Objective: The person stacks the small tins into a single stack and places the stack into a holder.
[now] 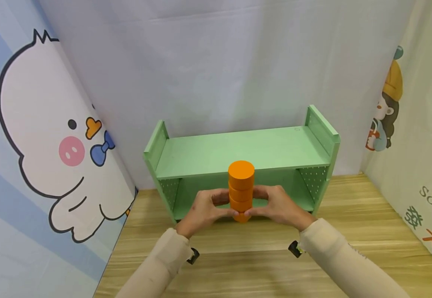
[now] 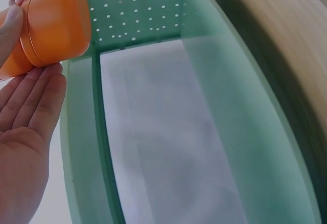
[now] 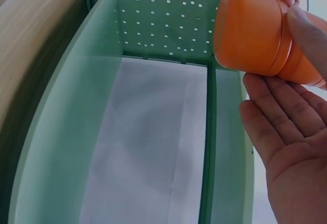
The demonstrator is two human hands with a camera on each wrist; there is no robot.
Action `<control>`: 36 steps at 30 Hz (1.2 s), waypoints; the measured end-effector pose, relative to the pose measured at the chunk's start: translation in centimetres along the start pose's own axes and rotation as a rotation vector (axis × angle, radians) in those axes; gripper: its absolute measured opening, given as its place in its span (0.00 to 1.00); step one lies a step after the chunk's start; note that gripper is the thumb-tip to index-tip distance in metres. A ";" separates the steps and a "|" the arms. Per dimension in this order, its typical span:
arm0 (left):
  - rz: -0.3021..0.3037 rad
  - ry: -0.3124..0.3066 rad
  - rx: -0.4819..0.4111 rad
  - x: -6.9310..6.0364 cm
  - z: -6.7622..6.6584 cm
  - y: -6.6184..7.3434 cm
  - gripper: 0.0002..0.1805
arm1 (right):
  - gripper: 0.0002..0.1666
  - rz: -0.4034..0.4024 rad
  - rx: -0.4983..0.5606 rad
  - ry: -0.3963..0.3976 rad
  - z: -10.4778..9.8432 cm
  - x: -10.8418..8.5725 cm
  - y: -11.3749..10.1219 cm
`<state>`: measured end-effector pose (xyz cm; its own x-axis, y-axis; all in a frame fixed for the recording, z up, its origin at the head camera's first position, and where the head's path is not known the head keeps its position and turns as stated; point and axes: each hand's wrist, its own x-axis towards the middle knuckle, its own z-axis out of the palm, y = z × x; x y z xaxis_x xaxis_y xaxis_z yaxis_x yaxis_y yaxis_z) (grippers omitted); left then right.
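Observation:
A column of stacked orange cylinders [image 1: 241, 186] stands upright between both hands, in front of a light green two-level shelf [image 1: 234, 151]. My left hand [image 1: 208, 207] grips its left side low down, thumb in front and fingers behind. From the right, my right hand [image 1: 275, 205] holds it the same way, the two thumbs close together near the lowest part. Each wrist view shows a smooth rounded end of the orange column [image 2: 59, 24] and a thin seam, with the thumb on one side and fingers on the other. Whether its base touches anything cannot be told.
The shelf's side walls [image 3: 163, 22] are full of small holes, and its top board has raised ends. Beneath it lies a wood-grain tabletop [image 1: 238, 269]. A printed cartoon-bird cloth [image 1: 44, 124] hangs left, a pale curtain [image 1: 219, 74] behind, another printed cloth [image 1: 417, 165] right.

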<state>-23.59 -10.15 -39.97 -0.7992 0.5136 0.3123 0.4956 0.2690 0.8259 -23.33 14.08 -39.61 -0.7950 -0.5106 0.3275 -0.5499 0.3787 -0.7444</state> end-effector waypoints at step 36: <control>0.019 0.008 0.045 5.1 -4.0 3.7 0.25 | 0.34 0.014 0.033 -0.002 -5.0 5.0 -2.8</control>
<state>-27.19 -9.82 -33.48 -0.7919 0.5125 0.3320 0.5256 0.2954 0.7978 -26.99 14.34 -32.97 -0.8022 -0.5071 0.3153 -0.5298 0.3607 -0.7676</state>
